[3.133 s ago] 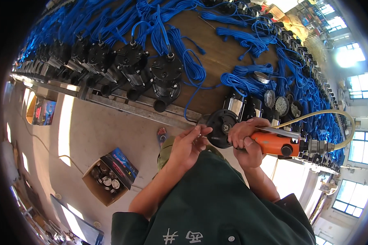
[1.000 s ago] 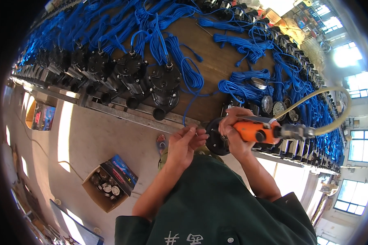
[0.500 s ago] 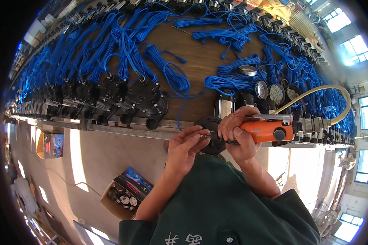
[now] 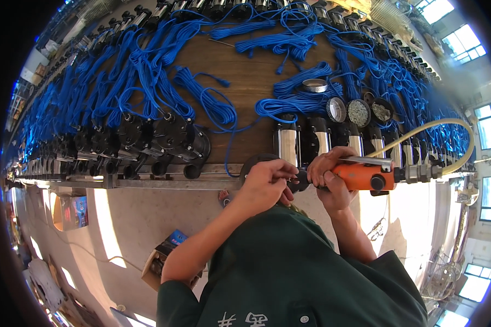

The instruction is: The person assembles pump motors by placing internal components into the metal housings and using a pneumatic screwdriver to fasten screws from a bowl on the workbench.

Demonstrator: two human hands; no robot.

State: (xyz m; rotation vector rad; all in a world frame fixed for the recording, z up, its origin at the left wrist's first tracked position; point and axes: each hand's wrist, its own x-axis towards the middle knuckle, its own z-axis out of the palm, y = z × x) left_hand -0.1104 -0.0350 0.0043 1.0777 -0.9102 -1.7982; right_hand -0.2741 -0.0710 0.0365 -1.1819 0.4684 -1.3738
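Observation:
My right hand (image 4: 333,175) is wrapped round an orange air-powered driver (image 4: 363,177) with a silver lever along its top. The tool lies level, its front end toward the left. My left hand (image 4: 267,185) is at that front end, fingers bent and pressed together. Whatever is between those fingertips is too small to make out. Behind my left hand a round black pump end (image 4: 251,165) shows in part; the hand hides the rest. A pale hose (image 4: 463,139) loops from the driver's rear back over the bench.
Black-and-steel pumps (image 4: 179,136) line the bench edge at the left, others (image 4: 287,141) at the right. Bundles of blue cable (image 4: 207,98) cover much of the wooden top (image 4: 256,65). Small round dishes (image 4: 359,113) hold little parts. A cardboard box (image 4: 154,267) stands on the floor.
My left hand has moved right to the driver's front end, its fingers now bent over it. My right hand and the driver have shifted slightly right in view. The whole view has shifted.

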